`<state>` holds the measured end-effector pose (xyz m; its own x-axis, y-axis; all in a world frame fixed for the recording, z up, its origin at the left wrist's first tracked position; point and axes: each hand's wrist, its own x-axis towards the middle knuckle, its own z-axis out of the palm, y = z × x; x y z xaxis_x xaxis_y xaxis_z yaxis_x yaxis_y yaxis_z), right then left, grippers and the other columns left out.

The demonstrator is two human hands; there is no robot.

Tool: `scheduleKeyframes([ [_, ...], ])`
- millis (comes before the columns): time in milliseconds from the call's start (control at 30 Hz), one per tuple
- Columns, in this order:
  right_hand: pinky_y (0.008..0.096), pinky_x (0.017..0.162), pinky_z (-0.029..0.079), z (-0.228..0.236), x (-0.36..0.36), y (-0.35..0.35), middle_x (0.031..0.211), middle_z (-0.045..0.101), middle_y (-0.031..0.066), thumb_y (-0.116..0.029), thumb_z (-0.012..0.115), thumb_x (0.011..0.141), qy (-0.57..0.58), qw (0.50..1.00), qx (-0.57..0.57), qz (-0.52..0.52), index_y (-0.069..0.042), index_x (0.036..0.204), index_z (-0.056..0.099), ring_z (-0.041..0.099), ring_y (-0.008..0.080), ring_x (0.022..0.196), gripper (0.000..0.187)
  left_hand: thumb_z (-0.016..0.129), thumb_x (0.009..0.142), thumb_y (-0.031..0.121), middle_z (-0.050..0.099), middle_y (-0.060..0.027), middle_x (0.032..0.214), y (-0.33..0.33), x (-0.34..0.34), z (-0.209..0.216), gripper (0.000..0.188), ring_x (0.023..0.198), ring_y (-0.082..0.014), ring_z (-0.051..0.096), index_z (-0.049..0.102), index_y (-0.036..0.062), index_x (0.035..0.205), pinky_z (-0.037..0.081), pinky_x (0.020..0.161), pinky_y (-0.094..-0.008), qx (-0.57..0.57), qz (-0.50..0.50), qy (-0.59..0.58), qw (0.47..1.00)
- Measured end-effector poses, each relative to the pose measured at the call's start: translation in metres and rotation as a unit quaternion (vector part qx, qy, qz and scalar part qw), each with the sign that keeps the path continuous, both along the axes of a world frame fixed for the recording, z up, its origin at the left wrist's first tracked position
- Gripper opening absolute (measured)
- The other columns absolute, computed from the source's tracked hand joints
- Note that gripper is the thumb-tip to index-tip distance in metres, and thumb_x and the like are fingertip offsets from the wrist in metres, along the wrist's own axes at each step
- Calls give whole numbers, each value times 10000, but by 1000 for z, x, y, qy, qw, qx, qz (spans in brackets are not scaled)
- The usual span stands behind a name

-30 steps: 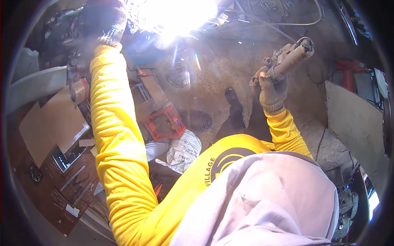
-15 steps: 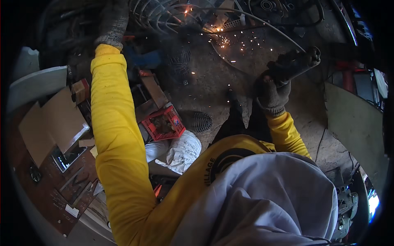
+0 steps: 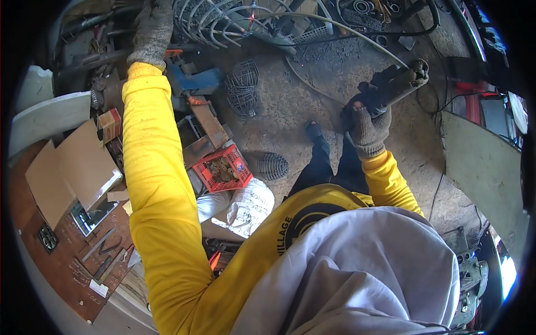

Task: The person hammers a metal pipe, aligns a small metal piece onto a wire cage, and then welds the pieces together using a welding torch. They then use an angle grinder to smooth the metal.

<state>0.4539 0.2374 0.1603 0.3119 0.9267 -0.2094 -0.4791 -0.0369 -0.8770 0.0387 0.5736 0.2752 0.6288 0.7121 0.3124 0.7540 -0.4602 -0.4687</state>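
Observation:
My right hand [image 3: 371,127], in a grey knit glove, is closed around a dark electrode holder [image 3: 403,84] with a scuffed, rounded end. A long thin welding rod [image 3: 346,32] runs from the holder to a cage of bent metal rods [image 3: 215,22] at the top. A small pinkish glow shows at the cage, near the rod's far end. My left arm is stretched far forward. The gloved left hand [image 3: 152,36] is beside the cage's left side, close to dark metal bars. Its fingers are hidden at the top edge, so its grip cannot be made out.
A red crate [image 3: 245,180] of round metal pieces rests by a white sack [image 3: 251,206] on my left. Wire baskets [image 3: 242,89] lie on the floor. Cardboard [image 3: 72,173] and hand tools cover a brown board. A large pale panel [image 3: 483,167] and cables are on the right.
The bright sparks beneath the cage have gone, leaving a faint glow, and the scene looks lighter. My right hand and the holder have shifted slightly left. My left arm has hardly moved.

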Motion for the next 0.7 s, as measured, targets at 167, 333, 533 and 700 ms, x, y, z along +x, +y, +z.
scheduleKeyframes([
  [167, 228, 490, 463, -4, 4, -1, 845, 646, 67, -158, 740, 872, -14, 1000, -14, 0, 6, 1298, 488, 627, 135, 618, 522, 445, 1045, 268, 605, -220, 1287, -13, 46, 9, 352, 1182, -386, 595, 548, 66, 1315, 498, 973, -413, -145, 132, -262, 945],
  [333, 225, 496, 465, -8, 5, -1, 835, 644, 38, -171, 750, 868, -41, 999, 0, 5, 3, 1269, 503, 611, 112, 625, 502, 443, 1044, 261, 603, -217, 1291, -35, 56, 17, 349, 1177, -392, 594, 548, 66, 1314, 500, 971, -415, -145, 136, -281, 939],
  [533, 260, 677, 490, -4, 5, -2, 1012, 639, 58, -230, 756, 867, -126, 992, -9, -6, 16, 1292, 502, 611, 130, 748, 552, 445, 1042, 250, 604, -217, 1289, -29, 36, 14, 344, 1177, -394, 594, 548, 66, 1313, 502, 969, -418, -134, 88, -228, 960],
  [700, 277, 717, 496, -35, 13, -7, 1096, 602, 93, -186, 732, 880, -208, 977, 3, 43, 23, 1357, 451, 611, 149, 803, 592, 446, 1039, 240, 604, -217, 1287, -26, 30, 10, 339, 1176, -396, 593, 547, 66, 1312, 503, 967, -420, -123, 63, -195, 971],
])
